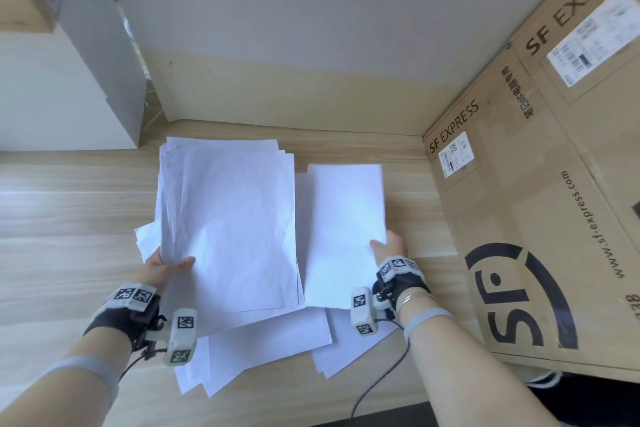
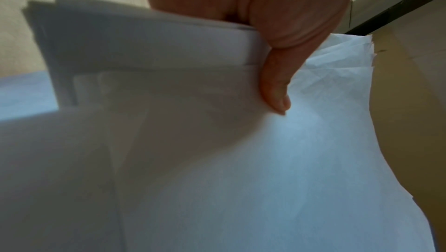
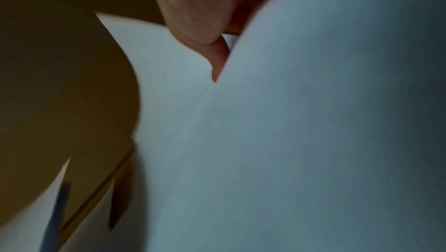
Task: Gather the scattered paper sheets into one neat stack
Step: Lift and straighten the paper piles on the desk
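In the head view, a thick bundle of sheets is gripped at its lower left corner by the left hand; at centre right a single sheet is pinched by the right hand. More loose sheets are seen on the wooden table at lower centre, beside cardboard boxes at right.

In the left wrist view, the thumb is clamped over the uneven bundle.

In the right wrist view, paper is held between the fingers. The sheet would best be laid squarely on top and the edges tapped level.
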The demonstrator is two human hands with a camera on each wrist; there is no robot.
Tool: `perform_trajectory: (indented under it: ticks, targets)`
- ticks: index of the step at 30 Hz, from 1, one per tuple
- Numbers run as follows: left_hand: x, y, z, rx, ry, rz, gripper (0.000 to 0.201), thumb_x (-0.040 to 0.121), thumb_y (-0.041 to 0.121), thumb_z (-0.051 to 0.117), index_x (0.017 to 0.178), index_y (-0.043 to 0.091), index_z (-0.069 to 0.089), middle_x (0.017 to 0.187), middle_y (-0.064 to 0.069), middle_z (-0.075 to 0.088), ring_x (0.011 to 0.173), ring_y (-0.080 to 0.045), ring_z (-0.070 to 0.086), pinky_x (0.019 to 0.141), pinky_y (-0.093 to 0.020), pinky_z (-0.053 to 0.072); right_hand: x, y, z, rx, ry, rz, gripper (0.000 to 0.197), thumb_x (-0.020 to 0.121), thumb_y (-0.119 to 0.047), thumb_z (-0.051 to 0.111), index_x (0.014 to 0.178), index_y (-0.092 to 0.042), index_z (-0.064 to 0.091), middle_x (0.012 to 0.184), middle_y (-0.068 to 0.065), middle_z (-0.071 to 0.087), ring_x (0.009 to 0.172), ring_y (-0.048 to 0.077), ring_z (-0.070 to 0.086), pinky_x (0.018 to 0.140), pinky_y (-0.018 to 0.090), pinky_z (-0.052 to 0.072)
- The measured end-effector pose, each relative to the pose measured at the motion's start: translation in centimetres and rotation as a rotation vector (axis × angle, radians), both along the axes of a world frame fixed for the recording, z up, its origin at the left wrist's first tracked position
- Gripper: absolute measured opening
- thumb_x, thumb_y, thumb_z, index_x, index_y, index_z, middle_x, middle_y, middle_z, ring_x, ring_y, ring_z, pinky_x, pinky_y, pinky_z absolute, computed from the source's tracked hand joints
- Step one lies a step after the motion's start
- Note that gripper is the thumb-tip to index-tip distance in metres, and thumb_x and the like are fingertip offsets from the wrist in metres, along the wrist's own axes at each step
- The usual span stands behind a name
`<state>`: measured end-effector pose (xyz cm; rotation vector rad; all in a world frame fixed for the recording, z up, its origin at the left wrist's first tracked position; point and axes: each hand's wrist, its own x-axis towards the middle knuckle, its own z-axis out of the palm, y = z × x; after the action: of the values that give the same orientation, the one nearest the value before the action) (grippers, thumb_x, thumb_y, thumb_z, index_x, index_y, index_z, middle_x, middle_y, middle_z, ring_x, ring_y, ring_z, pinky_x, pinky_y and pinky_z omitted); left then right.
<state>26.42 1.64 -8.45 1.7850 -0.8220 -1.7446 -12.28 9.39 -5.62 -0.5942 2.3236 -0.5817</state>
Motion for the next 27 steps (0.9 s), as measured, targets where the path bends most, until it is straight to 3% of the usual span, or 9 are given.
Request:
perform_trajectory:
  ticks: [5, 8, 10, 14, 17, 19, 22, 25, 27]
  targets:
    - [0.1, 0.3, 0.2, 0.014, -0.005, 0.027, 0.031, 0.087, -0.005, 0.056, 0.114, 0.008, 0.05, 0.077, -0.011, 0.056, 0.065, -0.028, 0.053, 0.054, -0.033, 0.051, -3.2, -0.3, 3.1, -0.245, -0.061, -0.217, 0.033, 0.084, -0.004, 0.055, 0.115, 0.008, 0.054, 0.105, 0.014, 0.059, 0.092, 0.022, 0.053, 0.079, 0.029, 0.039]
    - [0.1, 0.4, 0.3, 0.021, -0.014, 0.034, 0.037, 0.086, -0.005, 0.057, 0.121, 0.005, 0.05, 0.077, -0.013, 0.056, 0.066, -0.029, 0.053, 0.062, -0.036, 0.048, -3.5, -0.7, 4.3, -0.393, -0.123, -0.277, 0.031, 0.087, -0.003, 0.057, 0.115, 0.011, 0.055, 0.102, 0.014, 0.059, 0.095, 0.024, 0.056, 0.079, 0.027, 0.038]
    - [-0.2, 0.5, 0.4, 0.022, -0.002, 0.03, 0.038, 0.086, -0.006, 0.056, 0.123, 0.003, 0.05, 0.076, -0.013, 0.055, 0.066, -0.03, 0.052, 0.063, -0.037, 0.046, -2.3, -1.4, 4.3, -0.418, -0.168, -0.222, 0.03, 0.086, -0.001, 0.058, 0.113, 0.011, 0.056, 0.103, 0.017, 0.061, 0.092, 0.025, 0.06, 0.076, 0.027, 0.04]
    - [-1.9, 0.8, 1.1, 0.01, 0.028, -0.019, 0.036, 0.086, -0.006, 0.056, 0.121, 0.002, 0.05, 0.076, -0.012, 0.056, 0.067, -0.026, 0.053, 0.063, -0.033, 0.045, 3.0, -3.0, 3.4, -0.358, -0.263, 0.045, 0.026, 0.085, 0.006, 0.056, 0.11, 0.014, 0.058, 0.089, 0.008, 0.061, 0.056, -0.001, 0.06, 0.057, 0.014, 0.049]
    - [-3.3, 1.0, 2.0, 0.0, 0.047, -0.064, 0.032, 0.087, -0.005, 0.055, 0.117, 0.005, 0.05, 0.075, -0.011, 0.058, 0.066, -0.025, 0.055, 0.06, -0.033, 0.045, 7.2, -3.9, 2.5, -0.296, -0.331, 0.153, 0.025, 0.087, -0.004, 0.058, 0.112, -0.001, 0.058, 0.096, 0.007, 0.061, 0.079, 0.02, 0.062, 0.078, 0.03, 0.049]
    - [-3.7, 1.1, 2.3, -0.003, 0.03, -0.076, 0.037, 0.081, -0.007, 0.06, 0.116, 0.003, 0.051, 0.071, -0.008, 0.063, 0.062, -0.024, 0.059, 0.057, -0.033, 0.049, 9.0, -4.1, 2.4, -0.292, -0.406, 0.104, 0.03, 0.087, -0.01, 0.059, 0.114, -0.012, 0.046, 0.099, 0.0, 0.056, 0.088, 0.021, 0.059, 0.082, 0.031, 0.045]
    - [-4.0, 0.9, 2.1, 0.041, 0.077, -0.004, 0.031, 0.088, 0.011, 0.057, 0.118, 0.001, 0.054, 0.086, -0.01, 0.063, 0.074, -0.026, 0.061, 0.078, -0.039, 0.049, 10.7, -4.5, 2.7, -0.253, -0.442, 0.151, 0.056, 0.084, -0.011, 0.064, 0.13, -0.012, 0.033, 0.116, -0.001, 0.052, 0.106, 0.019, 0.054, 0.091, 0.028, 0.04]
    - [-3.3, 0.5, 2.1, 0.104, 0.128, 0.148, 0.053, 0.088, 0.05, 0.05, 0.129, 0.017, 0.047, 0.117, -0.009, 0.057, 0.114, -0.029, 0.053, 0.107, -0.044, 0.036, 11.6, -5.1, 2.2, -0.186, -0.311, 0.295, 0.056, 0.082, -0.012, 0.066, 0.132, -0.01, 0.042, 0.134, 0.007, 0.053, 0.125, 0.023, 0.049, 0.105, 0.032, 0.038]
    - [-2.7, 0.6, 2.4, 0.016, 0.079, 0.059, 0.063, 0.084, 0.04, 0.062, 0.136, 0.01, 0.042, 0.131, -0.013, 0.052, 0.119, -0.03, 0.05, 0.108, -0.046, 0.035, 12.1, -5.2, 2.5, -0.178, -0.322, 0.314, 0.052, 0.084, -0.016, 0.064, 0.131, -0.009, 0.043, 0.136, 0.008, 0.052, 0.126, 0.023, 0.048, 0.106, 0.032, 0.036]
